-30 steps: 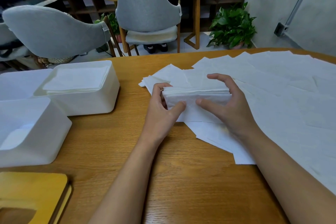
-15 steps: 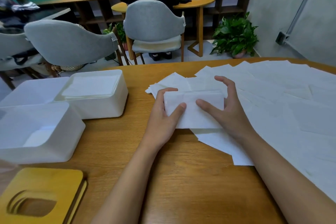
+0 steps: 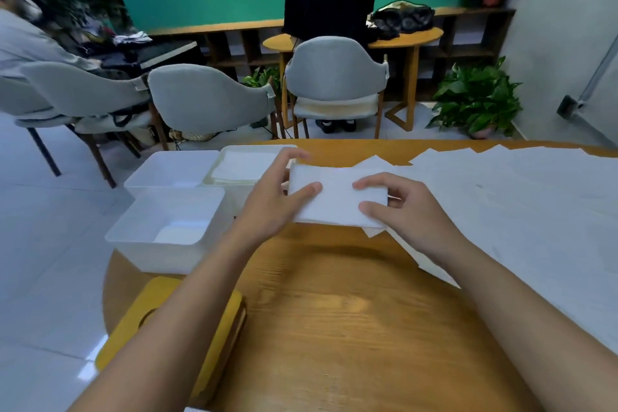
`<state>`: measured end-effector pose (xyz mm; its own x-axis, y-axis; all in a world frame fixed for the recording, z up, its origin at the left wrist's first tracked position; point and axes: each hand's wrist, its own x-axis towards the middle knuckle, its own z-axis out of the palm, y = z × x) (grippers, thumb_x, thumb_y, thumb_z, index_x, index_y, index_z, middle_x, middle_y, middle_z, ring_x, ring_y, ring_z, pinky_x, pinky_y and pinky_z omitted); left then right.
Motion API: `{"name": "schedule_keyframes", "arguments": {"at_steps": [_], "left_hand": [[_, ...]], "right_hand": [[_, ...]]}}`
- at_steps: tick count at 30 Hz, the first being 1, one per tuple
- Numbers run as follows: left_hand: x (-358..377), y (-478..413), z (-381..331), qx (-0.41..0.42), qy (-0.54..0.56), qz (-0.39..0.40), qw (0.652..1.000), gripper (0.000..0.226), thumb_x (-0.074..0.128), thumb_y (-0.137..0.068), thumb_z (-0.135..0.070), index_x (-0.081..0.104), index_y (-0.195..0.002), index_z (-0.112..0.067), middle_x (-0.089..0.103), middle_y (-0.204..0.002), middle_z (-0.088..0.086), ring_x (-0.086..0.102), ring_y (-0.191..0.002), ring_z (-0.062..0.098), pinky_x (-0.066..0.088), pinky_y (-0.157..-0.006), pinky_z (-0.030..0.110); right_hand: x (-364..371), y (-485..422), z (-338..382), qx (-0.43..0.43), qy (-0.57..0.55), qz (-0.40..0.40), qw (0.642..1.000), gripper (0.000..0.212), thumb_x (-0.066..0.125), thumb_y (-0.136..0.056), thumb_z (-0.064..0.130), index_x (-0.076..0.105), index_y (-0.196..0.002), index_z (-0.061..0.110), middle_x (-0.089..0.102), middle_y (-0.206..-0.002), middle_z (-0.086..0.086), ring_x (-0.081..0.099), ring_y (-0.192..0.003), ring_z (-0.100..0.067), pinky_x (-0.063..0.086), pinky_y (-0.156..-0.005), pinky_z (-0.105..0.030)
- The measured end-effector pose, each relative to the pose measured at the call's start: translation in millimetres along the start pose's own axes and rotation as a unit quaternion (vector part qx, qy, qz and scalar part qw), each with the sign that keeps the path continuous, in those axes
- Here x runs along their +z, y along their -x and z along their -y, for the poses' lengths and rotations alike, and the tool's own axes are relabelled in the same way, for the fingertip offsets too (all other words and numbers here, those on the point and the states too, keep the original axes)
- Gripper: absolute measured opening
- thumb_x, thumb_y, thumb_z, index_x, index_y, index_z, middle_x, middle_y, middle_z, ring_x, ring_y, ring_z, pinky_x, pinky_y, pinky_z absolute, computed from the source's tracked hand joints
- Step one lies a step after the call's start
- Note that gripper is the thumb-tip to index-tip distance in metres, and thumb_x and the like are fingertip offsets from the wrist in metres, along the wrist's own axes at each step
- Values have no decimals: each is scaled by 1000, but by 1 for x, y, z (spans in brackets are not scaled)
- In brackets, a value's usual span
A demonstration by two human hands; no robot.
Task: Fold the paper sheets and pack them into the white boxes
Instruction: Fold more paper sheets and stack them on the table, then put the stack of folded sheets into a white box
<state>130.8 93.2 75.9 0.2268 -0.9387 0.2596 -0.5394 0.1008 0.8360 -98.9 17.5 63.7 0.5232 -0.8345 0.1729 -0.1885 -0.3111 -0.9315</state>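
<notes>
The folded stack (image 3: 337,199) of white paper sits between both hands, just beside the right rim of the far box (image 3: 217,162), which already holds a pile of folded sheets. The left hand (image 3: 276,201) grips the stack's left end, thumb on top and fingers curled over the far edge. The right hand (image 3: 406,209) pinches the right end, thumb and forefinger on top and the other fingers tucked round the side. Whether the stack is off the table (image 3: 334,311) or resting on it, I cannot tell. One corner of a lower sheet pokes out beneath the right hand, so the bundle is likely not square. That looks like the main risk: if either grip loosens during the carry, the bottom layers may slide out or fan open, and the folds would have to be redone. The far box looks well filled, so a stack pushed in there may catch on the rim or sit proud. The near box (image 3: 160,254) and the third box (image 3: 170,167) look roomier. The near box stands close to the table's edge, so a bump from the left forearm may shove it off. The loose sheets (image 3: 501,197) lie under the right wrist and may drag along with it. The yellow lid (image 3: 153,294) lies under the left forearm, well clear of the stack.
</notes>
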Motion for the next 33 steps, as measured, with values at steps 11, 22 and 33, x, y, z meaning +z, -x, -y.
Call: {"name": "schedule_keyframes", "arguments": {"at_steps": [11,22,33], "left_hand": [[-112,-33,47,-73,3,-82,994,15,75,-96,-35,78,-111,-34,69,-117,-17,60,-119,13,47,-85,29],[-146,-81,87,-91,-186,13,978,30,76,-96,-34,72,-125,-39,73,-101,-4,62,-83,7,46,-64,22],[-155,-85,87,39,-353,85,931,40,79,-90,-42,74,-128,-32,51,-154,-3,44,-137,22,39,-114,44]], "right_hand": [[86,-93,38,21,-11,-5,1000,41,84,-86,20,72,-125,27,66,-121,9,65,-106,-10,62,-92,-42],[116,-154,33,8,221,38,974,49,83,-88,35,68,-134,25,58,-112,12,55,-114,-14,44,-82,-26],[107,-157,38,-84,428,111,893,57,71,-93,51,59,-144,31,46,-145,8,37,-131,-18,37,-105,-38]]}}
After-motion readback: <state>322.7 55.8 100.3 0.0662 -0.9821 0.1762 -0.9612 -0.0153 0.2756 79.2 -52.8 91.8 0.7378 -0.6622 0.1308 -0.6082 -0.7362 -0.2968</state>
